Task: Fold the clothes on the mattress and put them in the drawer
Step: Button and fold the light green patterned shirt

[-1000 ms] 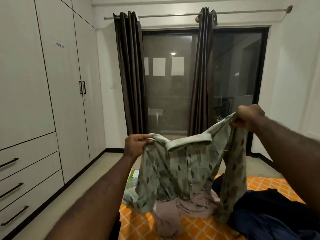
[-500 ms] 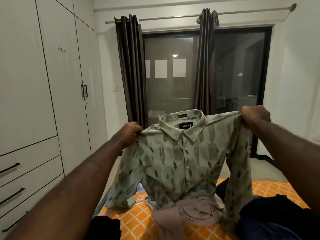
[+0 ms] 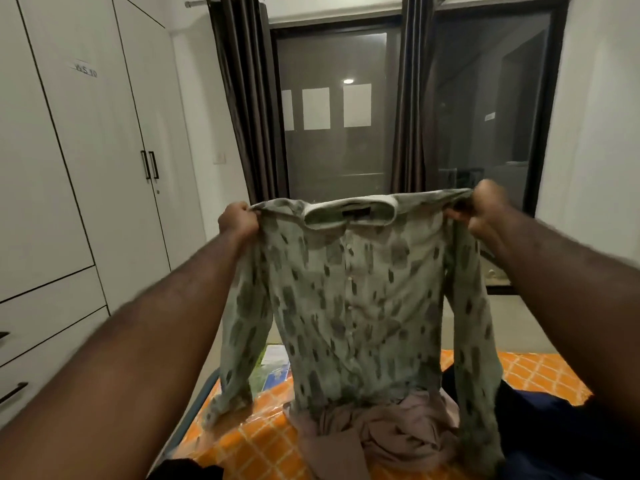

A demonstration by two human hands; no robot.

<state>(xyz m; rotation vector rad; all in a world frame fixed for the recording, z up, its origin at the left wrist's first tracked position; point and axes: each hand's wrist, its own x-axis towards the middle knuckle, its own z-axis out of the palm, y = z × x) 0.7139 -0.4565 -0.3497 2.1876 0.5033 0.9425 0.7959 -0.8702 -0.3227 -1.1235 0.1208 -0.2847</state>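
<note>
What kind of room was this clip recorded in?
Most likely a bedroom. A mattress with an orange patterned cover lies low with clothes on it, a built-in white wardrobe with drawers lines the left wall, and dark curtains frame a glass door.

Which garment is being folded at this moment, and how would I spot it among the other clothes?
Look at the orange lattice-patterned mattress before the dark glass door. Above it, the left hand and right hand hold up a pale green collared shirt with dark brush-like marks by its shoulders. Only it is patterned and lifted; the plain dusty-pink garment lies crumpled beneath.
</note>
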